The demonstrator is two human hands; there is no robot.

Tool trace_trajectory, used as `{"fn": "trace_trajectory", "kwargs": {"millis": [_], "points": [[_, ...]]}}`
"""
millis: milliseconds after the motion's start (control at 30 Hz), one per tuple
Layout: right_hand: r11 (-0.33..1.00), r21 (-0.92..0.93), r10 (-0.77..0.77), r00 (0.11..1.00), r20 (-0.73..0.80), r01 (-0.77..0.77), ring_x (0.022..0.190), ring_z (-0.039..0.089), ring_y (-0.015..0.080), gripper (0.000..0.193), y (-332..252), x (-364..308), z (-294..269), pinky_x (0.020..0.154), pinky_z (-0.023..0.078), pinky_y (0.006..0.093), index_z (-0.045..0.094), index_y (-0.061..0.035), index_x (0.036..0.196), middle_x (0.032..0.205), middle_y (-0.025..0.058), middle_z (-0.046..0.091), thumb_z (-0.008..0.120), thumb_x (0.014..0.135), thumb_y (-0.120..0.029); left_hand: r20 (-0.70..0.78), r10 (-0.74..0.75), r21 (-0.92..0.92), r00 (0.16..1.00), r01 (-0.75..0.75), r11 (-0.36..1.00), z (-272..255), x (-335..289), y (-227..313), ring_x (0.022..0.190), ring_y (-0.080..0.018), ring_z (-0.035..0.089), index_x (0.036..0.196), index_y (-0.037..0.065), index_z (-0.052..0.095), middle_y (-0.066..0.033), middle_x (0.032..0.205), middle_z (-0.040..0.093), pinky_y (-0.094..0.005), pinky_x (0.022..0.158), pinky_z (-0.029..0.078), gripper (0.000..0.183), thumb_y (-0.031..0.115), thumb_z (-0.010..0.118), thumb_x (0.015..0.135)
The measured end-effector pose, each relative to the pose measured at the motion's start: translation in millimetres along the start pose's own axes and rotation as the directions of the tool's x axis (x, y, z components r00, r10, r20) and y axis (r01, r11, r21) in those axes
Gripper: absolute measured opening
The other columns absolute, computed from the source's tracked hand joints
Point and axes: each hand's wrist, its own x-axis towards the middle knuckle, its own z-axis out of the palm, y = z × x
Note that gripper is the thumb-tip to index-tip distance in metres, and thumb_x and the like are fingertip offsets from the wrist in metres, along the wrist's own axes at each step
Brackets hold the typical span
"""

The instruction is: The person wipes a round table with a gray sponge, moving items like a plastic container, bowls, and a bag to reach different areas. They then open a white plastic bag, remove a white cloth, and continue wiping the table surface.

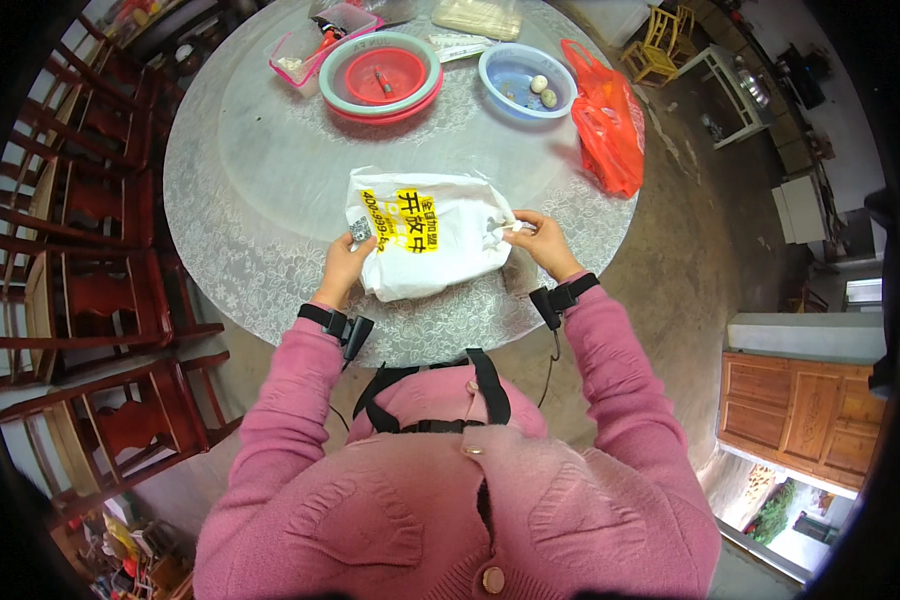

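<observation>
The white plastic bag point(440, 270), crinkled and roughly rectangular, was placed near the near edge of the round, floral-patterned counter point(280, 160); its long axis was directed left to right, its gathered end rightward. Its contents were hidden. Its left side was gripped by the left hand point(345, 262), thumb uppermost; the gathered end was pinched between the closed fingertips of the right hand point(543, 243). Toward the far edge, two eggs point(539, 84) were contained in a blue basin point(490, 85), and a smaller red basin point(405, 75) was nested in a pale green basin point(332, 85). By the right edge, a creased red bag point(610, 125) was seen.
</observation>
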Motion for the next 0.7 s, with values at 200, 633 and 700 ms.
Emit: {"fn": "trace_trajectory", "kwargs": {"millis": [200,633,700], "points": [[0.999,0.050,0.004,0.986,-0.164,0.005,0.085,0.070,0.0137,0.032,22,10,-28,0.075,0.059,0.0260,0.067,0.0046,0.117,0.101,0.0093,0.072,0.076,0.090,-0.007,-0.034,-0.019,0.001,0.999,0.019,1.000,-33,7,0,0.076,-0.0086,0.065,0.108,-0.002,0.072,-0.0039,0.092,0.073,-0.0261,0.070,0.052,0.027,0.018,0.078,0.091],[0.998,-0.060,0.002,0.966,-0.257,-0.018,0.076,0.065,0.0103,0.030,59,23,-64,0.066,0.054,0.0249,0.066,0.0017,0.107,0.092,0.0042,0.068,0.082,0.084,-0.009,0.221,-0.123,-0.002,0.967,0.126,0.992,-48,0,21,0.081,-0.0116,0.068,0.104,0.005,0.057,-0.0050,0.093,0.070,-0.0236,0.068,0.058,0.023,0.005,0.076,0.090],[0.993,-0.108,0.011,0.970,-0.244,-0.038,0.076,0.065,0.0107,0.029,63,24,-69,0.066,0.054,0.0252,0.066,0.0022,0.107,0.093,0.0046,0.068,0.082,0.084,-0.007,0.218,-0.096,0.033,0.971,0.091,0.995,-46,-4,30,0.086,-0.0122,0.069,0.112,0.005,0.058,-0.0074,0.100,0.072,-0.0249,0.073,0.058,0.028,0.005,0.075,0.090]]}}
